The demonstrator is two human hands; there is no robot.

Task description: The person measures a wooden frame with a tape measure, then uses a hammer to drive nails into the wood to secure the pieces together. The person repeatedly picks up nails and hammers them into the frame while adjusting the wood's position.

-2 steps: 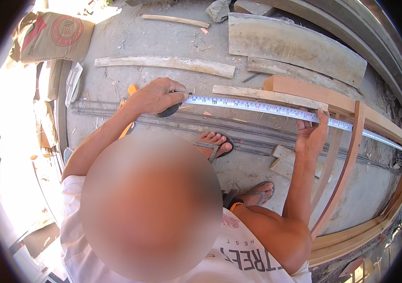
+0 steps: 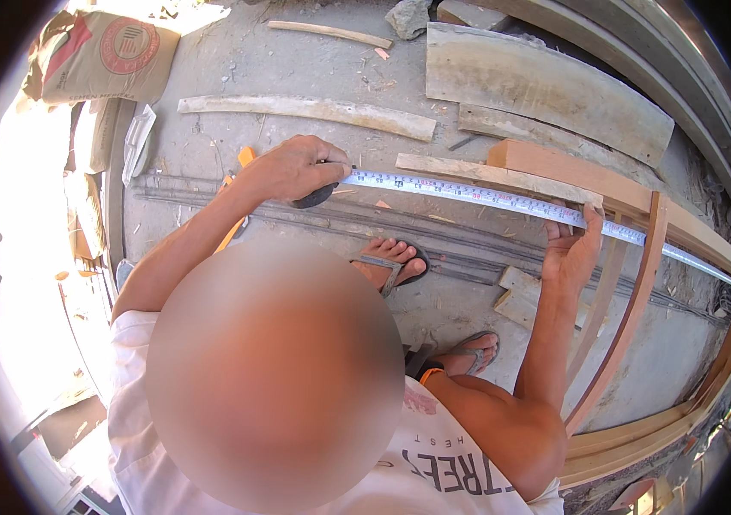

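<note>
My left hand (image 2: 301, 170) is closed around the dark case of a tape measure (image 2: 316, 197). From it the white blade runs out to the right, past my right hand (image 2: 573, 245) and beyond an upright wooden bar, toward the far right end of the timber frame. My right hand is closed on the blade and the end of a thin, weathered wooden strip (image 2: 486, 177), with fingers under the blade and thumb at the strip's end. That strip lies along the blade's far edge, its left end unsupported by either hand.
A wooden frame (image 2: 619, 343) stands at the right. Old planks (image 2: 546, 86) and a loose strip (image 2: 305, 114) lie on the dusty ground beyond. Thin metal bars (image 2: 460, 232) run near my sandalled feet. A yellow-orange tool (image 2: 230, 233) is partly behind my left forearm. A printed paper sack (image 2: 104, 60) sits far left.
The whole view has shifted slightly, so everything sits a little further right. Both hands keep their hold on the tape measure and the strip.
</note>
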